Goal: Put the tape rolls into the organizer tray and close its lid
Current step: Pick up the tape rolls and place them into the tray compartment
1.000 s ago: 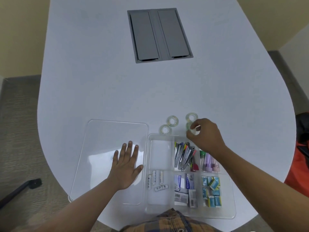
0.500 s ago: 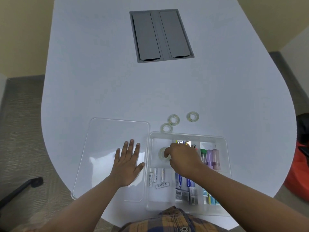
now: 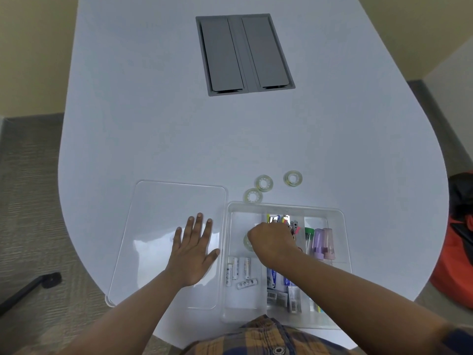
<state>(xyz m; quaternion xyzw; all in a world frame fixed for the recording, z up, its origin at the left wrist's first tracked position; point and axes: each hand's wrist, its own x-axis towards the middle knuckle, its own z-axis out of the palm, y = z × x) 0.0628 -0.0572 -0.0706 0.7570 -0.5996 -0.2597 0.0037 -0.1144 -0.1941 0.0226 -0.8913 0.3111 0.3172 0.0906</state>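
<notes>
The clear organizer tray (image 3: 340, 213) sits at the table's near edge. My right hand (image 3: 272, 243) is inside its left compartment, fingers closed on a clear tape roll (image 3: 247, 242) that is low in the tray. Three more tape rolls lie on the table just beyond the tray: one (image 3: 254, 195) by its far rim, one (image 3: 265, 182) behind that, one (image 3: 293, 178) further right. The clear lid (image 3: 158, 213) lies flat to the left of the tray, with my left hand (image 3: 193, 248) spread flat on it.
Batteries (image 3: 239, 271) lie in the tray's left compartment; clips, small bottles (image 3: 322, 243) and packets fill the others. A grey cable hatch (image 3: 244, 53) is set into the far table. A red and black bag (image 3: 458, 239) sits on the floor at right.
My right hand picked up a tape roll from the table behind the tray and carried it down into the tray's left compartment. My left hand stayed on the lid.
</notes>
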